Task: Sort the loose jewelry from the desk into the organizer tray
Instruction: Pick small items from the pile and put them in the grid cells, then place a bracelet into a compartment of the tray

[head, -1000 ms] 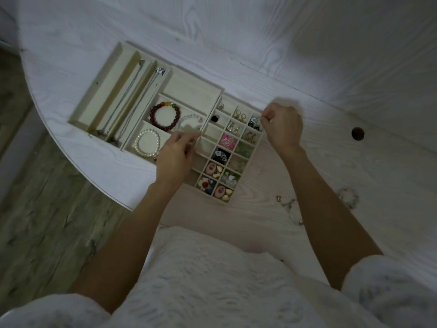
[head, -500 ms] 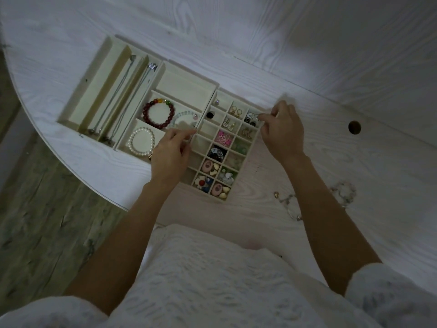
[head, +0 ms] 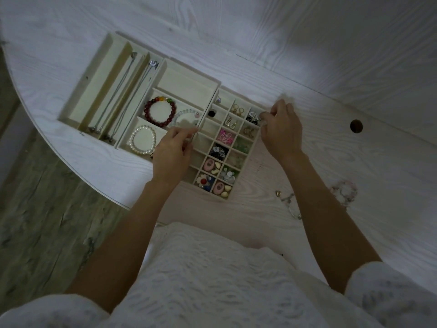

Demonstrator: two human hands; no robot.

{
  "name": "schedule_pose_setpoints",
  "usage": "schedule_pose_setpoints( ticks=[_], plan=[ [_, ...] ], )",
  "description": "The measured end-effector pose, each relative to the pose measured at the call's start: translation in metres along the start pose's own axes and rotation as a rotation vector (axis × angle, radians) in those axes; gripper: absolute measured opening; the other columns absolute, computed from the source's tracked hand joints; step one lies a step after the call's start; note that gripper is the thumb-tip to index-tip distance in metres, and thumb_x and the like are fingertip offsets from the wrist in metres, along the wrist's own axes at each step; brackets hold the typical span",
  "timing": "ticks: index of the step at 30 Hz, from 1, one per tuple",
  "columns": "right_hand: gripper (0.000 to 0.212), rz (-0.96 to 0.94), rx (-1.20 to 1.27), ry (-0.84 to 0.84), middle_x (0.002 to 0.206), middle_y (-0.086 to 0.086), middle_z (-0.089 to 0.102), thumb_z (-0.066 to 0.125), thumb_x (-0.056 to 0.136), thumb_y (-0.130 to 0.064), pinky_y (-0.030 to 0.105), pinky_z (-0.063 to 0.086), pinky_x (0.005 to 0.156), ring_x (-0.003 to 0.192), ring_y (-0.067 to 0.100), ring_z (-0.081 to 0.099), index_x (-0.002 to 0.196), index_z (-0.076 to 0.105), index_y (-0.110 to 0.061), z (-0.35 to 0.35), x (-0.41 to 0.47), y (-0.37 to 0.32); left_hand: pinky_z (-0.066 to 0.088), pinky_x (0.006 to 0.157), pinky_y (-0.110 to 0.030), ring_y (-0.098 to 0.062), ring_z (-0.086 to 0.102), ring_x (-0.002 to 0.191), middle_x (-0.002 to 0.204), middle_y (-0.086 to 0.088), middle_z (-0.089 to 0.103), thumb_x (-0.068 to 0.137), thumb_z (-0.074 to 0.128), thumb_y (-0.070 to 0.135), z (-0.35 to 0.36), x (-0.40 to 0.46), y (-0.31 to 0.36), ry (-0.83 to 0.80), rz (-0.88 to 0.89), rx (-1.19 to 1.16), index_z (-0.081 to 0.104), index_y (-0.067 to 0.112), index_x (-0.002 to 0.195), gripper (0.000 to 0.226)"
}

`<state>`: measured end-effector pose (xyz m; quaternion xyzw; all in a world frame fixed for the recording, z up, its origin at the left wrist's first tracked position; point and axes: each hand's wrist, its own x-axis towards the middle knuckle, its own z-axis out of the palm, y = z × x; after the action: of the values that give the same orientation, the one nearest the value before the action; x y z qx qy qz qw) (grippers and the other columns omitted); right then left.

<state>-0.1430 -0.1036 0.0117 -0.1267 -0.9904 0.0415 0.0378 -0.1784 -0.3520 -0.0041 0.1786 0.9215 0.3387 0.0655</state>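
Organizer tray (head: 189,74) sits on the counter (head: 354,162) toward its left edge. Necklaces (head: 123,95) lie in the tray's left long compartments, bracelets (head: 160,112) in the middle, earrings (head: 231,121) in the right grid. Loose jewelry (head: 344,189) lies on the counter, right of the tray.

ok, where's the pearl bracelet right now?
Head view: the pearl bracelet lies in the organizer tray's near middle compartment, just left of the left hand, below the dark red bead bracelet.
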Motion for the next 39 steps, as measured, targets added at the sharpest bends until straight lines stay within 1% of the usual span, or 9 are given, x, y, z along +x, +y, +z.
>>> schedule_pose_setpoints(
  ticks=[3, 6, 11, 17, 24, 29, 33, 37, 39],
  plan=[
    [0.023, 0.025, 0.119, 0.035, 0.091, 0.015, 0.054, 0.054, 0.081, -0.001, 0.028, 0.032, 0.061, 0.082, 0.028, 0.05, 0.098, 0.07, -0.002, -0.008, -0.007, -0.001, 0.041, 0.066, -0.024, -0.02, 0.058, 0.079, 0.104, -0.011, 0.061, 0.085, 0.061, 0.004, -0.001, -0.001, 0.003, 0.007, 0.027, 0.044, 0.064, 0.012, 0.118, 0.033],
    [0.026, 0.127, 0.267, 0.133, 0.095, 0.013, 0.056, 0.054, 0.083, -0.004, 0.027, 0.035, 0.07, 0.086, 0.025, 0.051, 0.104, 0.069, -0.008, -0.027, -0.038, 0.006, 0.044, 0.069, -0.029, -0.026, 0.056, 0.085, 0.098, -0.011, 0.062, 0.087, 0.057, 0.019, 0.001, -0.008, 0.018, 0.047, 0.189, 0.132, 0.065, 0.01, 0.113, 0.029],
    [0.02, 0.314, 0.192, 0.096, 0.091, 0.005, 0.064, 0.058, 0.084, -0.012, 0.035, 0.037, 0.077, 0.088, 0.028, 0.057, 0.102, 0.067, -0.015, -0.037, -0.137, 0.034, 0.046, 0.076, -0.036, -0.029, 0.058, 0.09, 0.1, -0.006, 0.065, 0.084, 0.055, 0.039, 0.029, -0.029, 0.056, -0.146, 0.4, 0.181, 0.065, 0.016, 0.114, 0.039],
    [0.022, 0.487, 0.176, -0.218, 0.089, 0.005, 0.065, 0.068, 0.082, -0.027, 0.039, 0.038, 0.085, 0.089, 0.03, 0.055, 0.097, 0.063, -0.013, -0.014, -0.211, 0.034, 0.048, 0.076, -0.043, -0.036, 0.056, 0.09, 0.099, -0.011, 0.064, 0.075, 0.075, 0.016, 0.046, -0.039, 0.067, -0.202, 0.422, 0.272, 0.065, 0.012, 0.116, 0.042],
    [0.01, 0.457, 0.15, -0.147, 0.073, 0.008, 0.063, 0.064, 0.084, -0.017, 0.037, 0.037, 0.076, 0.079, 0.028, 0.055, 0.077, 0.065, -0.009, -0.001, -0.218, 0.023, 0.044, 0.078, -0.042, -0.035, 0.054, 0.093, 0.1, -0.01, 0.064, 0.076, 0.072, 0.011, 0.05, -0.041, 0.069, -0.179, 0.447, 0.35, 0.066, 0.011, 0.116, 0.04],
    [0.013, 0.491, 0.276, -0.039, 0.077, 0.008, 0.06, 0.053, 0.091, -0.017, 0.036, 0.041, 0.068, 0.072, 0.025, 0.054, 0.084, 0.059, -0.007, -0.031, -0.21, 0.037, 0.045, 0.08, -0.044, -0.036, 0.054, 0.096, 0.103, -0.011, 0.063, 0.076, 0.072, 0.014, 0.05, -0.041, 0.072, -0.186, 0.434, 0.375, 0.064, 0.01, 0.117, 0.042],
    [0.011, 0.411, 0.546, -0.011, 0.075, 0.0, 0.062, 0.048, 0.096, -0.021, 0.037, 0.048, 0.06, 0.065, 0.017, 0.059, 0.089, 0.052, -0.013, -0.069, -0.197, 0.042, 0.041, 0.092, -0.039, -0.029, 0.049, 0.111, 0.12, -0.01, 0.056, 0.084, 0.067, 0.024, 0.049, -0.046, 0.086, -0.268, 0.441, 0.063, 0.054, 0.014, 0.13, 0.049],
    [0.009, 0.18, 0.593, -0.077, 0.072, -0.012, 0.061, 0.046, 0.098, -0.024, 0.036, 0.051, 0.059, 0.063, 0.008, 0.061, 0.093, 0.049, -0.017, -0.101, -0.171, 0.026, 0.035, 0.104, -0.021, -0.005, 0.034, 0.131, 0.145, 0.01, 0.034, 0.09, 0.063, 0.019, 0.031, -0.049, 0.121, -0.654, 0.261, -0.497, 0.025, 0.034, 0.141, 0.065],
    [0.009, 0.101, 0.594, -0.081, 0.071, -0.012, 0.061, 0.047, 0.097, -0.024, 0.038, 0.051, 0.059, 0.063, 0.009, 0.061, 0.093, 0.05, -0.017, -0.109, -0.157, 0.015, 0.037, 0.105, -0.022, -0.005, 0.039, 0.13, 0.14, 0.007, 0.044, 0.09, 0.061, 0.009, 0.021, -0.047, 0.13, -0.794, 0.094, -0.685, 0.027, 0.033, 0.14, 0.065]
  ],
)
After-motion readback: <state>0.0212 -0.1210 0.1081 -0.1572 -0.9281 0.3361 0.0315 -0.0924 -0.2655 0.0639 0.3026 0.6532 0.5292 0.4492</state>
